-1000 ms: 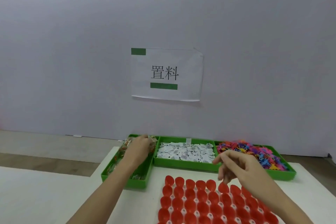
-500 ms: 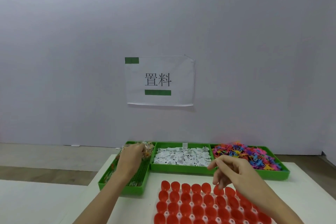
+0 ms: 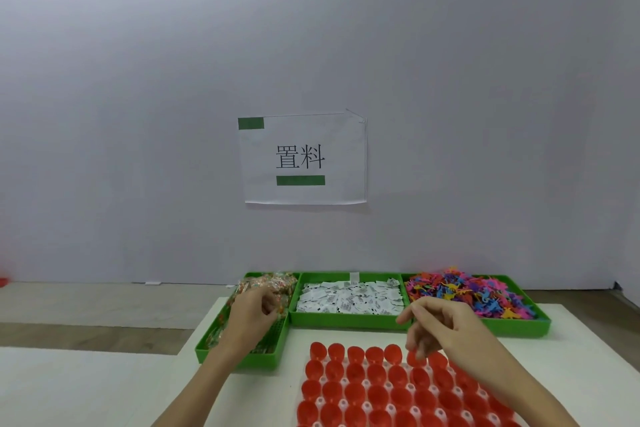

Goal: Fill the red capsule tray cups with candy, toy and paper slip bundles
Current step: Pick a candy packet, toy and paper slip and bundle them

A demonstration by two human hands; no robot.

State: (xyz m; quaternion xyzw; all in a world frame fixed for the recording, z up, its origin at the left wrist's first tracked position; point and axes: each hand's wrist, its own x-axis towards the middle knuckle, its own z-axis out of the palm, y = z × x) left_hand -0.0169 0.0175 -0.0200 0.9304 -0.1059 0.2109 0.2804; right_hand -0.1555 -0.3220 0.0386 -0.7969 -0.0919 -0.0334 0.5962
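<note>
Head cam: left hand [image 3: 252, 312] has dug deeper into the candy [image 3: 268, 284], fingers curling on some; right hand [image 3: 446, 326] still hovers loose, empty, over the empty red cups [image 3: 356, 374].

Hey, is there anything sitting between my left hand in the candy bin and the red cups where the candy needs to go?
Nothing visible blocks it. The left hand is in the candy bin, beside the red capsule tray. Only the bin's low green wall and bare table lie between. The right hand hovers over the tray's far right cups, off that path.
</note>
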